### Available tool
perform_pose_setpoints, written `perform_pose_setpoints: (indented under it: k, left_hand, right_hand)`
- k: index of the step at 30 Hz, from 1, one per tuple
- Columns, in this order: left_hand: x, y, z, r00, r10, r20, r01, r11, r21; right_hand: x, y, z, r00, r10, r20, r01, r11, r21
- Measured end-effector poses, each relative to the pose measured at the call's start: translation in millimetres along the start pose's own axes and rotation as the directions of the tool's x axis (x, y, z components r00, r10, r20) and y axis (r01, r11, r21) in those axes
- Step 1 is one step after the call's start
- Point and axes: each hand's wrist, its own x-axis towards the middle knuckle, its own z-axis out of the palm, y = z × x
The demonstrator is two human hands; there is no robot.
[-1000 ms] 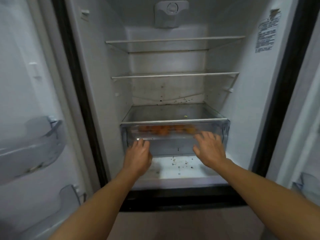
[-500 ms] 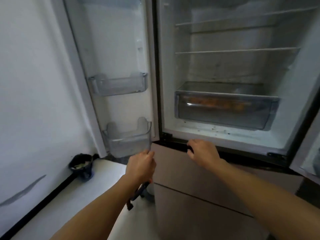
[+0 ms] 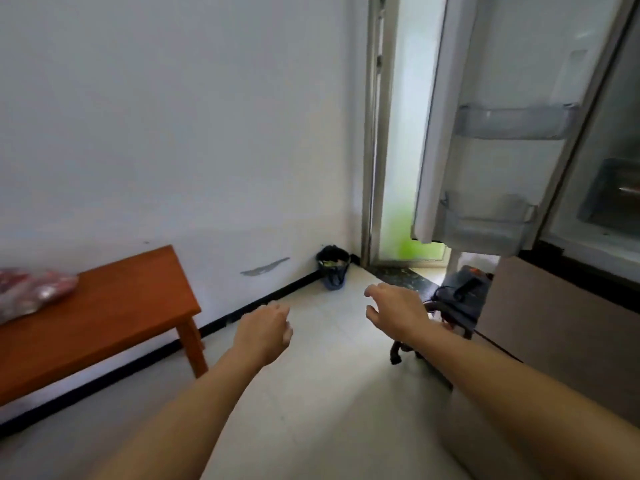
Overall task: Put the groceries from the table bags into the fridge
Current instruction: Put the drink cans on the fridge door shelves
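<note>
The person's left grip (image 3: 265,332) hangs over the pale tiled floor (image 3: 329,393) at about 6 o'clock in the view, with its fingers loosely curled toward the palm and holding nothing. The right grip (image 3: 398,313) is near it toward 5 o'clock, palm down, fingers relaxed and slightly spread, also holding nothing. The two do not touch.

At 8 o'clock an orange-brown wooden surface (image 3: 110,323) on square legs stands against the white wall (image 3: 173,133). On its left end at 9 o'clock, cut by the frame edge, lies a bulging red translucent plastic grocery bag (image 3: 31,292); its contents cannot be made out.

Between 1 and 3 o'clock the white fridge door (image 3: 460,98) stands open, carrying an upper clear plastic door bin (image 3: 516,121) and a lower clear plastic door bin (image 3: 488,225). The fridge compartment (image 3: 609,188) shows blurred at 3 o'clock, well apart from the bag. Below it is a beige lower fridge front (image 3: 554,327).

In the wall corner, just toward 6 o'clock from centre, sits a small dark waste bin (image 3: 333,268). A grey floor appliance with a dark hose (image 3: 460,292) stands beside the fridge, beyond the right grip
</note>
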Motion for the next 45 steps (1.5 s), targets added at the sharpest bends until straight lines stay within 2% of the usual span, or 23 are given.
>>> perform_pose_setpoints:
  k: [6,14,22,30,38,42,45]
  left_hand:
    - [-72,-165,-34,0.985,-0.173,-0.031,0.174,0.982,0.069]
    - [-141,-364,-63,0.919,-0.393,-0.011,0.392,0.915,0.097]
    - [-152,-505,-48,0.856,-0.517,-0.031,0.517,0.851,0.094]
    - [-109,-653,-37,0.787,-0.615,-0.042,0.615,0.78,0.11]
    - [-120,-797,-32,0.69,-0.722,-0.053,0.723,0.686,0.078]
    - [-121,-878,-24,0.693,-0.72,-0.037,0.721,0.689,0.074]
    - [-118,-944,-21,0.726,-0.687,-0.025,0.687,0.725,0.05]
  right_hand:
    - [59,-176,22,0.99,-0.142,-0.022,0.143,0.988,0.061]
    - [125,-390,57,0.95,-0.311,-0.016,0.31,0.94,0.141]
    - [218,-529,101,0.886,-0.456,0.078,0.441,0.884,0.157]
    - [348,-646,158,0.832,-0.548,0.084,0.524,0.827,0.203]
    - [433,-793,193,0.745,-0.658,0.111,0.631,0.749,0.201]
    - [458,-866,222,0.741,-0.664,0.097,0.635,0.741,0.217]
    - [480,-919,245,0.759,-0.646,0.081,0.618,0.754,0.224]
